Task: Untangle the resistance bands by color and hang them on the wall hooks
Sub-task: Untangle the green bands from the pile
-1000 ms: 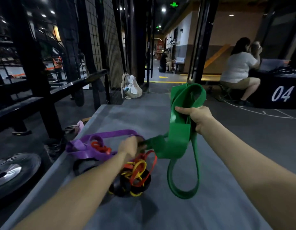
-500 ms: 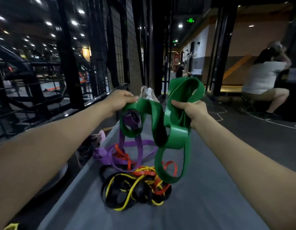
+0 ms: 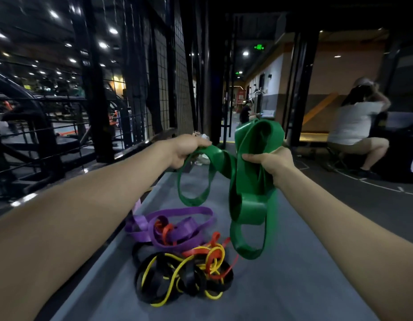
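Observation:
Both my hands hold the wide green resistance band (image 3: 249,181) up in the air above the grey platform (image 3: 305,274). My left hand (image 3: 184,150) grips one loop of it, which hangs down to the left. My right hand (image 3: 272,162) grips a bunch of its folds, with loops rising above and drooping below. Under them on the platform lies a tangled pile: a purple band (image 3: 177,224), orange-red bands (image 3: 200,250), yellow bands (image 3: 175,272) and black bands (image 3: 191,283). The green band hangs free of the pile. No wall hooks are in sight.
A black mesh fence and steel frame (image 3: 96,100) run along the left of the platform. A person in a white shirt (image 3: 356,126) sits at the right by a dark counter. A pale bag (image 3: 202,156) lies at the platform's far end.
My left hand rose from the pile with a green loop. The purple band slid off that loop and dropped back onto the pile. Both hands now hold the green band higher and wider apart.

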### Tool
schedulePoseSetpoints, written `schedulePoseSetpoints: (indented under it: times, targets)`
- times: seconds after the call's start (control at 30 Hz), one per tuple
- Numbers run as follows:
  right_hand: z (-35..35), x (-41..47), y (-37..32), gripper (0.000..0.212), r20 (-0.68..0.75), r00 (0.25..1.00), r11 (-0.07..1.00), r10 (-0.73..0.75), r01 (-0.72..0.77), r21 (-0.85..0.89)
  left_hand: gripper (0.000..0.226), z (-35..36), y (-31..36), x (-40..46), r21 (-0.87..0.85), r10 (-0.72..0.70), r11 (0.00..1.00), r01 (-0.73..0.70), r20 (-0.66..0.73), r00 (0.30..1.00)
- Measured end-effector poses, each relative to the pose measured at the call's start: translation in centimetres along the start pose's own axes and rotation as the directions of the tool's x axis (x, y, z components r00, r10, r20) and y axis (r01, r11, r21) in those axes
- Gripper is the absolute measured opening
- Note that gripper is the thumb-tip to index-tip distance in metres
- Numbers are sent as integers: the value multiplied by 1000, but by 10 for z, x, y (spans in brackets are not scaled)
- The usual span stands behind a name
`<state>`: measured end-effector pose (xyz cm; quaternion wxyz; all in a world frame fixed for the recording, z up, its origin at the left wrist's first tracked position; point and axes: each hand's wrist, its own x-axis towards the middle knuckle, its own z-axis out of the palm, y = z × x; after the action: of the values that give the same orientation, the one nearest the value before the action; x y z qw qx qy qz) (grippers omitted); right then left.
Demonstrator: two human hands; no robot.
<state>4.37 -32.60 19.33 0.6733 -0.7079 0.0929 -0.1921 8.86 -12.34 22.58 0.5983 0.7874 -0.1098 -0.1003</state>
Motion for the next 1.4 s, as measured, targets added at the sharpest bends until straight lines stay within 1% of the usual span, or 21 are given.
schedulePoseSetpoints:
  times: [0.07, 0.17, 0.27, 0.33, 0.4, 0.5, 0.63, 0.73, 0.8, 0.87, 0.9, 0.97, 1.03, 1.07, 1.13, 1.2, 1.23, 1.27, 1.3, 1.33, 1.4]
  targets:
    - [-12, 11, 11, 58, -25, 999, 999, 26, -27, -44, 20, 14, -2, 7, 84, -15, 996, 9, 71, 997]
    - [-30, 33, 28, 57, -77, 996, 993, 40, -48, -106, 9, 36, -8, 27, 279, -11, 960, -20, 111, 994]
    - [-41, 65, 51, 66, -111, 993, 983, 45, -64, -175, 32, 59, -22, 62, 414, 41, 908, -67, 72, 997]
    - [-47, 93, 71, 84, -161, 986, 975, 39, -73, -212, 34, 76, -34, 89, 434, 90, 895, -102, 47, 995]
    - [-52, 122, 89, 87, -193, 980, 972, 39, -82, -220, 35, 93, -50, 121, 400, 120, 910, -110, -1, 993]
    - [-52, 158, 106, 76, -198, 979, 963, 45, -95, -251, 39, 113, -72, 171, 342, 165, 932, -119, -110, 980]
    - [-47, 213, 129, 70, -192, 981, 937, 34, -98, -334, 29, 135, -99, 230, 241, 237, 954, -179, -239, 942]
    - [-42, 253, 145, 71, -199, 980, 899, -30, -61, -435, 23, 151, -124, 276, 144, 238, 969, -201, -325, 915]
    - [-36, 271, 159, 72, -207, 974, 853, -94, -29, -522, 25, 162, -147, 304, 140, 222, 972, -186, -312, 924]
    - [-29, 280, 180, 82, -181, 971, 759, -155, 0, -651, 30, 171, -175, 325, 103, 177, 983, -154, -260, 949]
    - [-26, 282, 195, 93, -136, 981, 698, -136, -2, -716, 33, 174, -191, 331, 78, 143, 989, -127, -244, 959]
    - [-22, 282, 231, 116, 4, 999, 581, 42, -21, -814, 37, 176, -220, 335, 60, 63, 997, -50, -245, 967]
    - [-19, 277, 262, 123, 130, 968, 480, 215, 12, -877, 53, 174, -243, 339, 5, -41, 999, 44, -274, 961]
    - [-19, 274, 273, 121, 163, 957, 455, 240, 37, -890, 62, 173, -250, 339, -30, -94, 996, 89, -280, 956]
    - [-19, 269, 280, 114, 209, 955, 458, 210, 93, -884, 75, 171, -256, 337, -57, -149, 989, 139, -263, 953]
    - [-23, 267, 276, 103, 283, 942, 552, 178, 142, -821, 100, 170, -259, 336, -59, -178, 984, 169, -243, 954]
    - [-26, 267, 271, 91, 323, 933, 616, 161, 161, -771, 117, 169, -264, 338, -55, -190, 982, 183, -241, 952]
    - [-30, 267, 267, 81, 342, 931, 656, 125, 182, -733, 128, 168, -271, 342, -36, -204, 979, 202, -246, 948]
    - [-35, 267, 263, 76, 340, 936, 659, 87, 202, -725, 132, 167, -280, 348, -15, -220, 975, 223, -254, 942]
    - [-41, 268, 260, 71, 326, 943, 627, 68, 214, -749, 132, 167, -285, 351, -10, -237, 970, 243, -257, 937]
    - [-53, 265, 257, 60, 297, 950, 522, 100, 204, -828, 127, 169, -278, 340, -41, -252, 968, 249, -232, 940]
